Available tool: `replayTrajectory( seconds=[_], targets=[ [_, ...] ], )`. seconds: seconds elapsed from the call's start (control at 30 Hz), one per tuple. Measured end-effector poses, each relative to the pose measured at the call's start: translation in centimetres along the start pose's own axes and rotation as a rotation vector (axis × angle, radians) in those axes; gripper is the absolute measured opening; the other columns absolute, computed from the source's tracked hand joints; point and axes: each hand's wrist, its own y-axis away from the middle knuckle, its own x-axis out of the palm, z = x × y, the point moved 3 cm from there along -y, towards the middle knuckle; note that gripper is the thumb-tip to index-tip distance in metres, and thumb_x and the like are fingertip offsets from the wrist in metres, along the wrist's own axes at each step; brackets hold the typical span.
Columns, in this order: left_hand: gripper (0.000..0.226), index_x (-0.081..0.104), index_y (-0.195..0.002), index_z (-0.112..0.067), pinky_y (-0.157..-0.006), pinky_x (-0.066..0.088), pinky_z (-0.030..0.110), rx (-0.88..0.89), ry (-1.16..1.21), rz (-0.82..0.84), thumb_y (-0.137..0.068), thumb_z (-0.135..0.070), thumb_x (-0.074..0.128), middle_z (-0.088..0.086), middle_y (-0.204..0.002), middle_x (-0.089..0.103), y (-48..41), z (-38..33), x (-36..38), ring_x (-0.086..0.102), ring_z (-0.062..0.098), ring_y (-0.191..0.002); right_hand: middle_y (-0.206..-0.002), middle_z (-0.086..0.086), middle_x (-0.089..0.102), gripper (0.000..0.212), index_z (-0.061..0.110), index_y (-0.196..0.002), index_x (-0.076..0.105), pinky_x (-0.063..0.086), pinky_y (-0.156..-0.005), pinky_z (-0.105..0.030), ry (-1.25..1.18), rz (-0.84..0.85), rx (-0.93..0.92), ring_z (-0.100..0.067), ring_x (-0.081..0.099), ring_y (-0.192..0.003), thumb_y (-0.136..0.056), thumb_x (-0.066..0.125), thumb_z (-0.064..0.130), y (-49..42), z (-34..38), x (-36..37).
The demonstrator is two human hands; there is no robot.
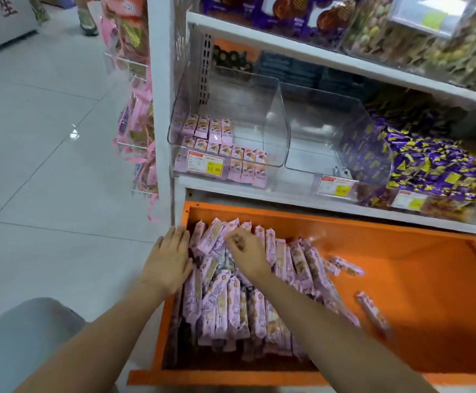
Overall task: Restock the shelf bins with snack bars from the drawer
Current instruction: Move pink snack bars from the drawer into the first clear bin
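Snack bars (231,302) are wrapped in thin pink plastic film, glossy and crinkled. The drawer (429,293) is finished in smooth orange paint, matt to satin. The shelf bins (276,123) are formed of clear, glossy rigid plastic. Shelf boards (217,185) are coated smooth white. Floor tiles (46,165) are noted as polished and reflective.

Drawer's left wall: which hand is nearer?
Left. The left hand lies across the drawer's left wall; the right hand is further in, over the snack bars.

Orange drawer (401,251) w/ pink snack bars (231,307); shelf (231,187) above w/ clear bins (245,103)
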Motion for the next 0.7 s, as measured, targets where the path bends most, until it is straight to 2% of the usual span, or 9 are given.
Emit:
replayTrajectory(
  seconds=[0.1,0.2,0.3,0.37,0.43,0.5,0.57,0.63,0.7],
  targets=[
    [0.065,0.019,-0.154,-0.004,-0.121,0.016,0.042,-0.023,0.027,0.019,-0.101,-0.041,0.022,0.01,-0.163,0.009,0.7,0.2,1.0,0.012,0.028,-0.15,-0.079,-0.01,0.063,0.014,0.014,-0.102,0.058,0.05,-0.056,-0.038,0.159,0.097,0.164,-0.017,0.05,-0.054,-0.099,0.053,0.026,1.6,-2.2,1.8],
    [0.067,0.015,-0.154,-0.004,-0.122,0.017,0.041,-0.037,0.042,0.001,-0.1,-0.043,0.021,0.01,-0.163,0.004,0.8,0.1,1.7,0.011,0.027,-0.151,-0.072,0.0,0.053,0.042,0.008,-0.121,0.044,0.041,-0.05,-0.033,0.204,0.251,0.328,-0.014,0.049,-0.058,-0.097,0.057,0.04,3.1,-3.0,3.4],
    [0.063,0.011,-0.155,-0.005,-0.122,0.016,0.04,-0.039,0.083,-0.023,-0.102,-0.036,0.029,0.01,-0.163,0.0,0.9,-0.2,1.7,0.01,0.027,-0.151,-0.09,-0.005,0.063,0.076,0.004,-0.141,0.028,0.037,-0.046,-0.027,0.156,0.266,0.397,-0.015,0.056,-0.067,-0.09,0.065,0.046,4.0,-3.4,4.4],
    [0.063,0.017,-0.154,-0.003,-0.121,0.018,0.041,-0.048,0.127,-0.034,-0.102,-0.031,0.038,0.011,-0.163,0.006,1.1,-0.4,1.4,0.014,0.029,-0.15,-0.084,-0.002,0.06,0.074,0.003,-0.139,0.028,0.035,-0.045,-0.023,0.105,0.251,0.399,-0.011,0.054,-0.063,-0.089,0.068,0.04,4.3,-3.4,4.5],
    [0.058,0.037,-0.147,-0.001,-0.116,0.027,0.045,-0.021,0.145,-0.089,-0.096,-0.023,0.052,0.017,-0.158,0.026,1.2,-0.4,1.2,0.028,0.034,-0.144,-0.076,0.002,0.054,0.059,0.004,-0.133,0.032,0.04,-0.049,-0.023,0.01,0.237,0.399,-0.009,0.052,-0.06,-0.091,0.066,0.026,4.3,-3.4,4.3],
    [0.042,0.059,-0.128,-0.003,-0.101,0.041,0.047,0.055,0.151,-0.192,-0.088,-0.015,0.062,0.017,-0.137,0.052,1.3,-0.7,0.8,0.048,0.037,-0.125,-0.082,-0.004,0.057,0.048,0.006,-0.129,0.034,0.052,-0.062,-0.035,-0.17,0.197,0.402,-0.016,0.056,-0.065,-0.092,0.064,0.014,4.2,-3.6,3.4],
    [0.03,0.066,-0.115,-0.007,-0.09,0.046,0.044,0.133,0.209,-0.248,-0.088,-0.017,0.055,0.011,-0.114,0.061,1.2,-1.5,0.2,0.055,0.033,-0.107,-0.099,-0.012,0.059,0.045,0.01,-0.125,0.035,0.056,-0.074,-0.04,-0.364,0.151,0.41,-0.023,0.061,-0.077,-0.091,0.065,0.008,4.0,-3.5,2.1],
    [0.034,0.067,-0.114,-0.009,-0.088,0.047,0.039,0.15,0.357,-0.184,-0.094,-0.023,0.044,0.008,-0.105,0.067,1.0,-2.6,-0.2,0.057,0.029,-0.102,-0.109,-0.009,0.056,0.046,0.012,-0.126,0.036,0.058,-0.071,-0.028,-0.499,0.104,0.401,-0.021,0.062,-0.082,-0.091,0.066,0.006,3.8,-3.1,0.4],
    [0.03,0.065,-0.121,-0.013,-0.089,0.048,0.035,0.115,0.493,-0.055,-0.099,-0.021,0.047,0.004,-0.104,0.07,0.7,-3.6,0.1,0.06,0.021,-0.1,-0.114,-0.009,0.055,0.047,0.013,-0.129,0.039,0.056,-0.07,-0.022,-0.582,0.081,0.373,-0.018,0.063,-0.082,-0.092,0.066,0.009,3.7,-2.7,-0.8]
  ],
)
